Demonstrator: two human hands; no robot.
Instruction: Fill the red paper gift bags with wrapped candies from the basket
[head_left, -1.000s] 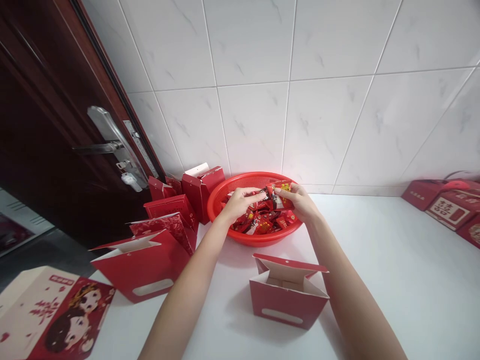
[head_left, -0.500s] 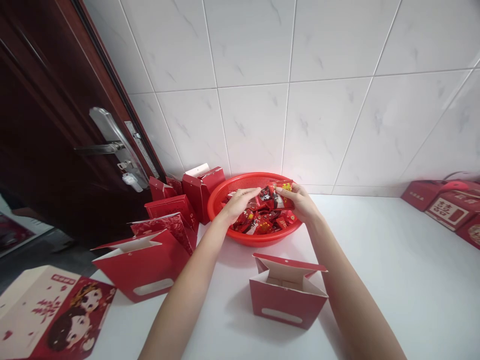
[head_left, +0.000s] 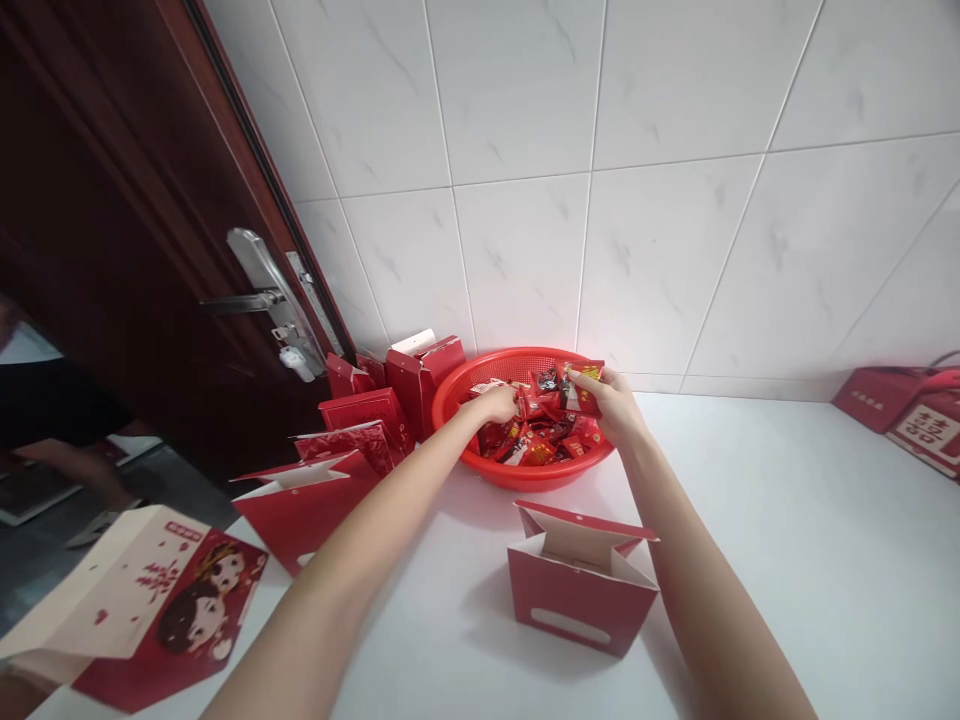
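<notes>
A round red plastic basket [head_left: 457, 395] stands against the tiled wall, heaped with small red foil packets [head_left: 540, 440]. My left hand [head_left: 495, 404] reaches over the rim, its fingertips pinching a red packet [head_left: 531, 403]. My right hand [head_left: 609, 402] grips a red packet with yellow print [head_left: 583, 388] above the basket's right side. An open red paper gift bag [head_left: 581, 590] stands on the white counter [head_left: 780, 560] below my hands, between my forearms. My fingers hide part of the packets.
Several red gift boxes and bags [head_left: 420, 385] crowd the counter left of the basket. A cream-and-red cartoon-printed bag [head_left: 169, 600] sits at the near left edge. More red boxes [head_left: 907, 420] lie at the right. A dark door with a metal handle [head_left: 262, 295] stands left; a person's leg [head_left: 75, 470] shows beyond it.
My left hand has gone from lying over the packets to pinching one further into the basket. The view has turned slightly, showing more of the doorway at the left.
</notes>
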